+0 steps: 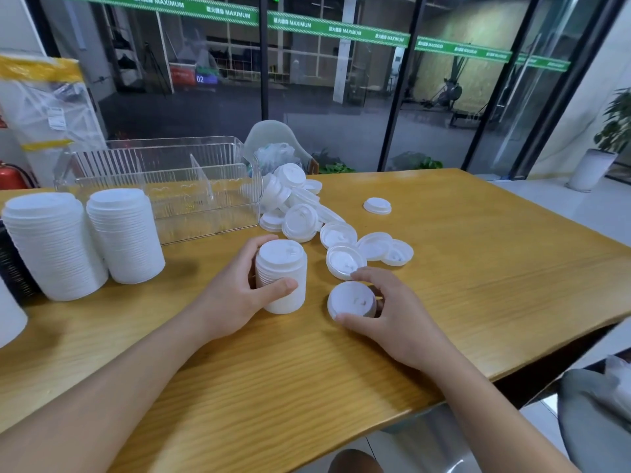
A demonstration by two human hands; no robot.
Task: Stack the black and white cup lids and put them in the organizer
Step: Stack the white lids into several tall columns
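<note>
Nearest on the yellow wooden desk [444,302], a single white plastic lid [351,300] is pinched by the right hand [386,322]; a short white lid stack [281,276] is gripped by the left hand [235,295]. Beyond, loose white lids [341,233] are scattered beside the clear ribbed plastic organizer [177,186].

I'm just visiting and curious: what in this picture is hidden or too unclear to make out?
All in the head view:
- Black lids: only a dark ribbed sliver shows behind the tall white stacks, cut by the left edge.
- Small stack: its left side is covered by the left hand, so its count is unclear.
- Single lid: its far rim is hidden by the right hand.
- Organizer: the clear ribbed walls blur its contents.
</note>
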